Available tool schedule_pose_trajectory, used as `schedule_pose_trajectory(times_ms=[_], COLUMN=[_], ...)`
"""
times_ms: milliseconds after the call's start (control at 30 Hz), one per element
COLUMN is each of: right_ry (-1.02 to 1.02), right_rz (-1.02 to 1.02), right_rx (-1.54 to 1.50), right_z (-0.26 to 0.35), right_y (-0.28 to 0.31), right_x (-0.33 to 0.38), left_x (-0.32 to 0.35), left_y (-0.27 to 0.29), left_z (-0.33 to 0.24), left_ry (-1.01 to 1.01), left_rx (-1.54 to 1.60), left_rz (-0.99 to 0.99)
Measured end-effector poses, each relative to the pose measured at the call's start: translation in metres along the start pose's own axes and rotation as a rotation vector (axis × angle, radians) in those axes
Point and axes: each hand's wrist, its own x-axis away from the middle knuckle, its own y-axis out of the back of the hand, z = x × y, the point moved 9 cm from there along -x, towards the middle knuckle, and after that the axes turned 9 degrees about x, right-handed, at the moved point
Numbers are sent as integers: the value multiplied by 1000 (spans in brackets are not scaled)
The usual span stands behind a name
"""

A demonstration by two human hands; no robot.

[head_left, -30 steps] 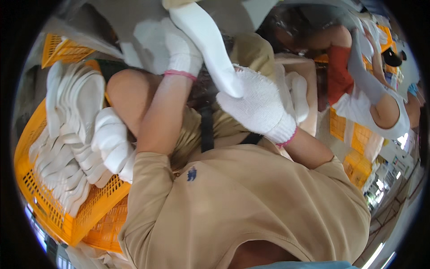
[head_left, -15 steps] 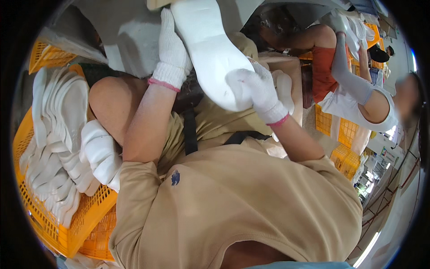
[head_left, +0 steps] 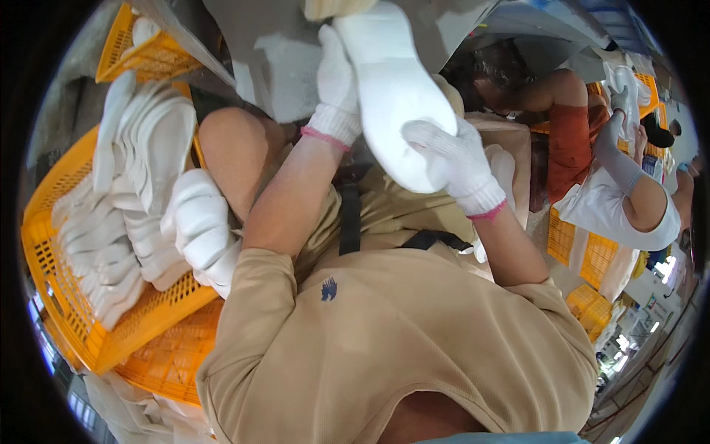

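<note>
Both my hands wear white knitted gloves with pink cuffs and hold one white shoe sole (head_left: 399, 96) in front of me. At the top of the view, its far end meets or passes close by a pale cream, rounded part (head_left: 336, 7); whether they touch cannot be made out. My left hand (head_left: 339, 85) is closed along the sole's left edge near that far end. Around the near, rounded end my right hand (head_left: 447, 155) is gripping, thumb on top and the other fingers partly hidden.
On my left, an orange crate (head_left: 148, 325) holds several stacked white soles (head_left: 144, 148), more leaning at its side. Another orange crate (head_left: 159, 59) stands behind it. A grey sheet-like surface (head_left: 274, 66) rises ahead. At right sits a co-worker (head_left: 614, 200) among orange crates.
The whole view has shifted, so my hands, sole and crates appear farther right. My right hand has changed its place slightly on the sole. Both hands keep their hold.
</note>
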Motion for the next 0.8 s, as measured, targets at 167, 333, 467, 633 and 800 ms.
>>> schedule_pose_trajectory(times_ms=[167, 333, 467, 633, 800], right_ry=[177, -329, -278, -135, -580], right_rz=[27, -61, 54, -70, -111], right_rx=[348, -157, -37, 198, 587], right_z=[56, 2, -50, -75, -132], right_y=[-78, -66, -5, 148, 341], right_x=[-78, -63, -12, 49, 181], left_x=[-62, -48, -19, 33, 182], left_y=[11, 10, 36, -31, -82], left_z=[-83, -84, -17, -30, -93], left_ry=[-47, -274, -140, -546, -645], left_rx=[-635, -1272, 54, -1792, -1228], left_rz=[-100, -69, -37, 168, 417])
